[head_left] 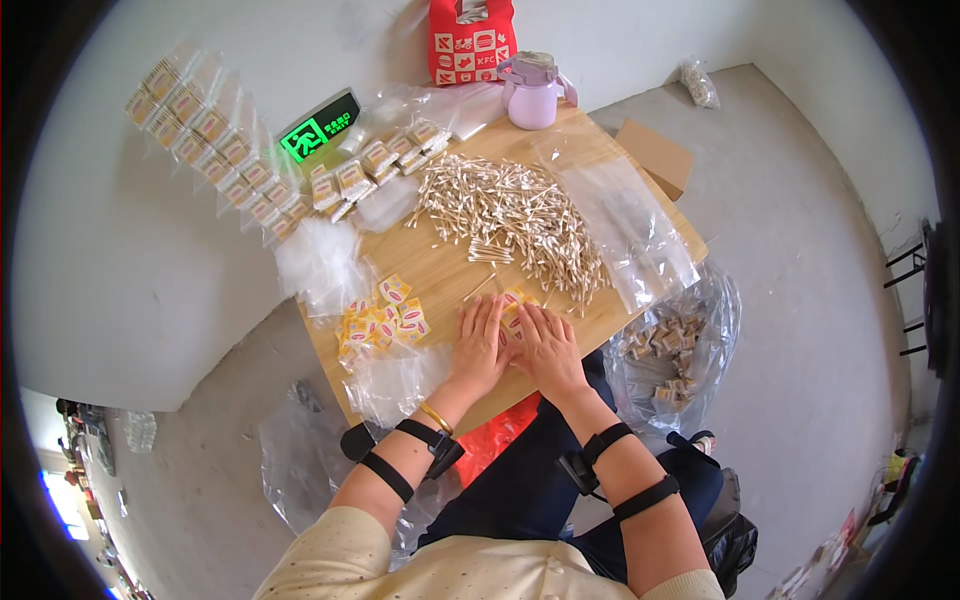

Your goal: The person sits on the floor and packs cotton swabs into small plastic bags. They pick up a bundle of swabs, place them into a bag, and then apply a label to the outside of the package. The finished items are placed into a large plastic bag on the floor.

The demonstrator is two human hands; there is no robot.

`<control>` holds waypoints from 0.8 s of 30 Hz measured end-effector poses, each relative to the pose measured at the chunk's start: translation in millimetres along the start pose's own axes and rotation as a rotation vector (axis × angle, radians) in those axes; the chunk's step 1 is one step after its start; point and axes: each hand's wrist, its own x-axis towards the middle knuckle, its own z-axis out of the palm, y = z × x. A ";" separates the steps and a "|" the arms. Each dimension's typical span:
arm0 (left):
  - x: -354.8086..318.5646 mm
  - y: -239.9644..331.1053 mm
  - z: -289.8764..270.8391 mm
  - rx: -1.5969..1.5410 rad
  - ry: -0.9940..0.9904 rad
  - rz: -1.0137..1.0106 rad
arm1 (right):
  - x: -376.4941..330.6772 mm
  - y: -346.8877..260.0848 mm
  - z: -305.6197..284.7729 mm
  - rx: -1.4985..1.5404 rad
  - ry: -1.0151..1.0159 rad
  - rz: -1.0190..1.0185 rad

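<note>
My left hand (480, 340) and my right hand (547, 347) lie side by side near the table's front edge, fingers stretched forward and thumbs close together. Between and partly under them are small yellow printed cards (513, 318); the hands touch them and hide part of them. To the left spreads a loose pile of the same cards (385, 322). Clear plastic bags (398, 385) lie just left of my left wrist. Beyond my fingers is a big heap of cotton swabs (510, 210), with a small row of swabs (490, 250) at its near edge.
Filled packets (370, 165) stand in rows at the back left, near a tall stack of packets (215, 140) and a green lit sign (318, 130). A lilac jug (533, 95) and a red bag (470, 45) are behind. Right: plastic sheets (625, 225), and a bag of packets (675, 350).
</note>
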 end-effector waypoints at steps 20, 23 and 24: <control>52.4 -38.0 -19.3 0.131 -0.179 0.038 | 7.6 2.8 -3.5 -0.056 -0.032 -0.039; 51.3 -44.0 -13.9 0.218 -0.133 -0.012 | 2.4 1.4 -4.8 -0.064 -0.029 -0.034; 51.9 -43.5 -13.5 0.248 -0.120 -0.033 | 0.8 1.6 -5.7 -0.064 -0.033 -0.038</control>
